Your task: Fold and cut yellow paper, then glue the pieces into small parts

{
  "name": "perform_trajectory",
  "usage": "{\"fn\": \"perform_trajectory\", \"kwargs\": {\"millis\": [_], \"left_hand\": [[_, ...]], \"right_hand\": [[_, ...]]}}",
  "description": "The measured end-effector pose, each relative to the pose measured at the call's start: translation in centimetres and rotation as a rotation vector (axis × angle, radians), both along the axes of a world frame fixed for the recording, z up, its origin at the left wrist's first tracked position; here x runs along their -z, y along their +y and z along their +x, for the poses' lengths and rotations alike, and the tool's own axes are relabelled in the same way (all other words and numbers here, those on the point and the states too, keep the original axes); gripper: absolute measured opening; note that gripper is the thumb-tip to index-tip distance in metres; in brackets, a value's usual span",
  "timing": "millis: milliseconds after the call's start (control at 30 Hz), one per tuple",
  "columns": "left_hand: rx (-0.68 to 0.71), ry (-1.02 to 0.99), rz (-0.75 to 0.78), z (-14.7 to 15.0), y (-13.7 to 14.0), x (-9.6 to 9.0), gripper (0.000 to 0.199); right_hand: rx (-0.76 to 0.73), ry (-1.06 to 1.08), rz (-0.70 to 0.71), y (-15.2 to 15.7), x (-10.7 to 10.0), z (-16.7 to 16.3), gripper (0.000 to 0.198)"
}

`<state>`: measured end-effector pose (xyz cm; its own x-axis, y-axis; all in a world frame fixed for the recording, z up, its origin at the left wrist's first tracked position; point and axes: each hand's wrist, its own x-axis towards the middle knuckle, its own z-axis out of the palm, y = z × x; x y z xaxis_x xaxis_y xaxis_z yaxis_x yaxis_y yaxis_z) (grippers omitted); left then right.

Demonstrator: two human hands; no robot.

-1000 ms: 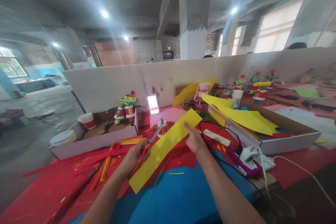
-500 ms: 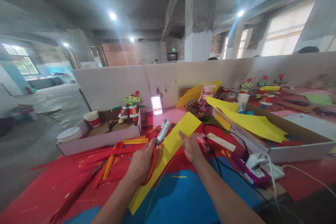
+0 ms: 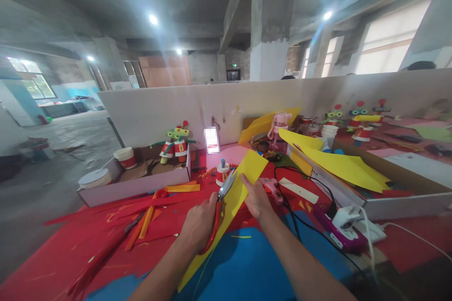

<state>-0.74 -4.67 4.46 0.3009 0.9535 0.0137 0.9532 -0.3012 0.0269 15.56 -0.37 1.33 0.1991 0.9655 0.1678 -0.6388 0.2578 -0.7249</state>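
Observation:
My left hand (image 3: 199, 225) is closed around the red handles of a pair of scissors (image 3: 226, 187), whose blades point up and away. The blades meet the left edge of a long yellow paper strip (image 3: 254, 165); whether they cut into it I cannot tell. With thumb and fingers, my right hand (image 3: 258, 201) pinches the strip's right side near its far end. The strip slants toward me over a blue sheet (image 3: 240, 263). Just beyond the blades stands a small red-and-white paper cup (image 3: 221, 175) with a blue piece on top.
To the left, a white box (image 3: 134, 187) holds paper cups and cup figures. At right, another box (image 3: 399, 204) holds yellow sheets. A purple power strip (image 3: 335, 230) with plugs and cables lies near my right forearm. Red and orange paper strips (image 3: 150, 216) litter the left side.
My left hand has moved the scissors right, bringing the blades to the strip's left edge. The small cup behind them now shows. My right hand keeps its hold.

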Motion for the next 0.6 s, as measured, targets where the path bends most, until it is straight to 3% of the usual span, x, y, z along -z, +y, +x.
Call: {"fn": "perform_trajectory", "kwargs": {"millis": [600], "left_hand": [[-0.039,0.054,-0.034,0.8,-0.7,-1.4,0.03]], "right_hand": [[-0.107,0.079,-0.032,-0.8,-0.6,-0.6,0.039]]}}
